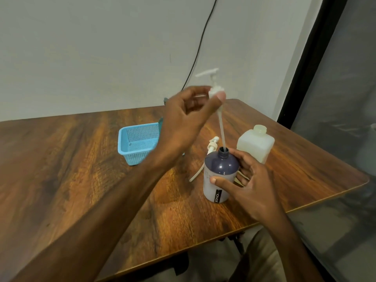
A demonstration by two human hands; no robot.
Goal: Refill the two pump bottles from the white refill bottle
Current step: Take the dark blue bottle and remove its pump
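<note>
Dark bottle (220, 167) stands upright on the wooden table (81, 159), toward the near right edge, neck open. Right hand (250, 186) grips it from 4 o'clock: thumb across the front, fingers curled round the far side.

Left hand (183, 117) is up at 11 o'clock from the bottle and pinches the white pump (216, 91) at its collar between thumb and fingertips. It's motion-blurred, so I can't tell the finger detail. The pump is lifted clear of the neck, nozzle pointing to 9 o'clock. Its dip tube (221, 131) hangs down with only the tip inside the bottle mouth.

White refill bottle (255, 143) stands upright at 1 o'clock from the dark bottle, just beside the right-hand fingers, threaded neck showing.

Second pump (212, 144) lies flat on the table right behind the dark bottle, tube trailing to 7 o'clock.

Blue basket (138, 141) sits at 10 o'clock, well apart, partly hidden by the left forearm. Black cable (201, 43) runs down the wall at 12 o'clock.
</note>
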